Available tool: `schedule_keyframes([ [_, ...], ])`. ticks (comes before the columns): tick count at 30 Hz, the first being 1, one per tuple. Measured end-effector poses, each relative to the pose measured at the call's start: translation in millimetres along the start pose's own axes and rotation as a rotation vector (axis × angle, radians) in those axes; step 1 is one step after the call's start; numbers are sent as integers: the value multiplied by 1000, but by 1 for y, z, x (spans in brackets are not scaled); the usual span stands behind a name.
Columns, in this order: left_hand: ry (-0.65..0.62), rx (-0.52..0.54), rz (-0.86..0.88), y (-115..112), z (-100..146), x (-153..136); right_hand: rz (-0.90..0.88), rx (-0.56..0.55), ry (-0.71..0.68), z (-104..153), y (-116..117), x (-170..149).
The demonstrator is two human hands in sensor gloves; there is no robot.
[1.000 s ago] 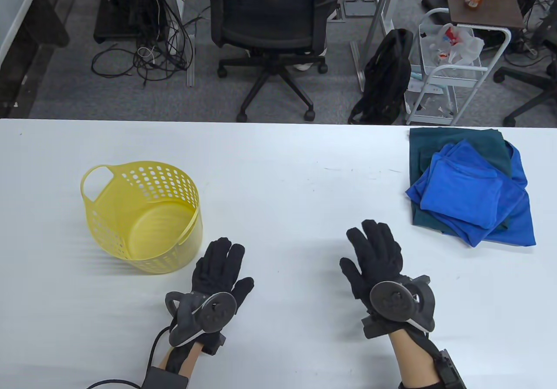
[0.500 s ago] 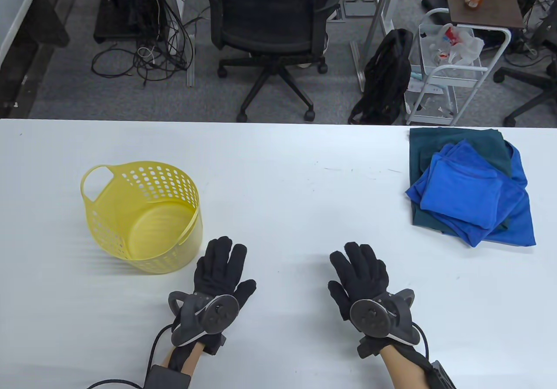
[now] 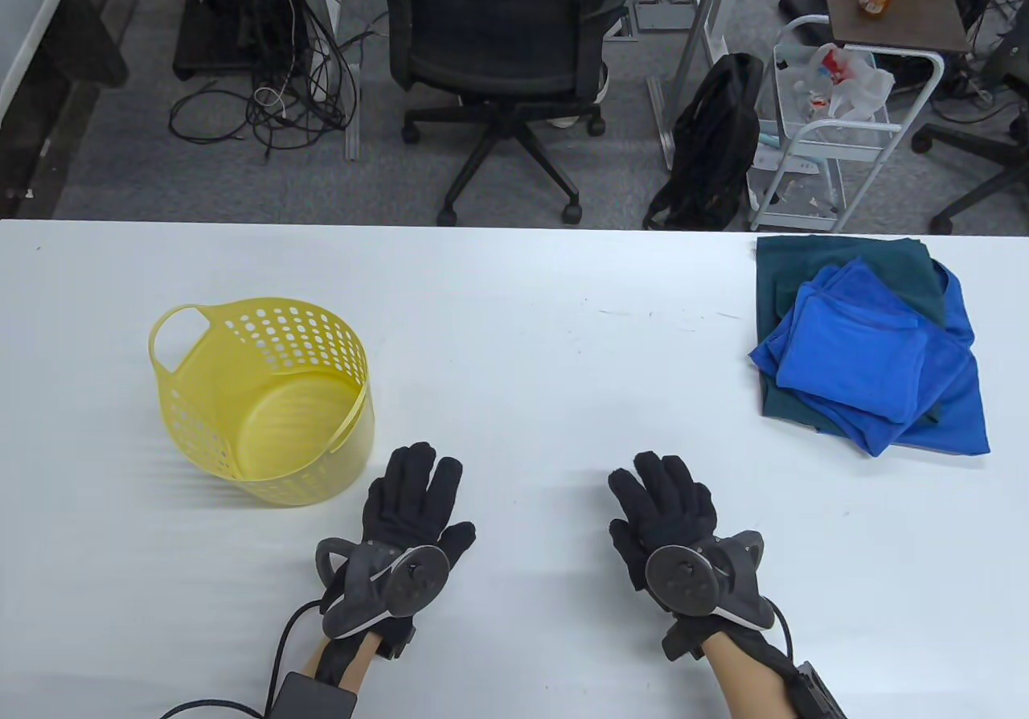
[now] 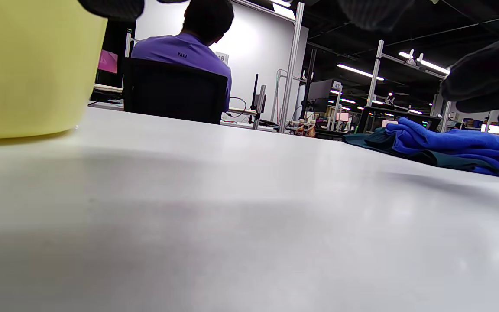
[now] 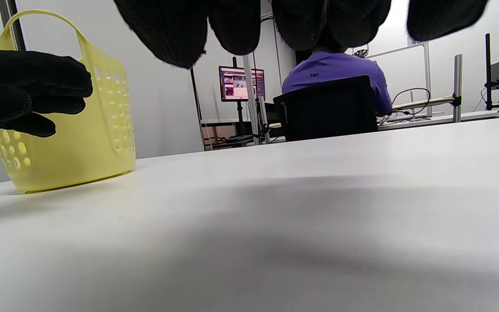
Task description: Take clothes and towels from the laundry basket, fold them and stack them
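**Two gloved hands hover over a white worktop between a basket and a cloth stack**

A white worktop (image 3: 514, 333) fills the lower two thirds of the table view. At the lower centre, two hands in black gloves come in from the bottom edge, each with a round grey tracker strapped to its back. The left hand (image 3: 406, 510) lies at lower left of centre, palm down, its fingers (image 3: 418, 470) stretched out and slightly apart, holding nothing. The right hand (image 3: 667, 518) lies at lower right of centre, also palm down, its fingers (image 3: 659, 478) extended and loosely spread, holding nothing. The two hands are well apart from each other.

A yellow laundry basket (image 3: 265, 397) with round holes in its wall and loop handles stands upright at the left of the frame, just beside the left hand's fingertips. Its inside shows only its own bare yellow floor.

At the right edge of the frame, well apart from both hands, lies a stack of folded cloths (image 3: 868, 349): a dark green towel (image 3: 844, 256) underneath and bright blue towels (image 3: 860, 349) on top, their corners not quite aligned.

In the left wrist view, the basket wall fills the upper left and the cloth stack lies at the right. In the right wrist view, dark fingertips hang along the top edge above the worktop, not touching it.
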State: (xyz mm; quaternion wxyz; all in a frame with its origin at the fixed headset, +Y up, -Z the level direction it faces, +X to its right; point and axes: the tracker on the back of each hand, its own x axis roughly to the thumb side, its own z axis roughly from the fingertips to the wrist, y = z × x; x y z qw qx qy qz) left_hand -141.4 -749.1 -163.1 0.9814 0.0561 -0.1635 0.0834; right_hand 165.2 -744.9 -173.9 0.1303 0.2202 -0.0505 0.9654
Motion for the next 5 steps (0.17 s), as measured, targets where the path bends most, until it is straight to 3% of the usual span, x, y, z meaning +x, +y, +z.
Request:
schedule_keyframes([
  [5, -6, -18, -19, 0, 0, 1, -6, 12, 5, 0, 0, -1],
])
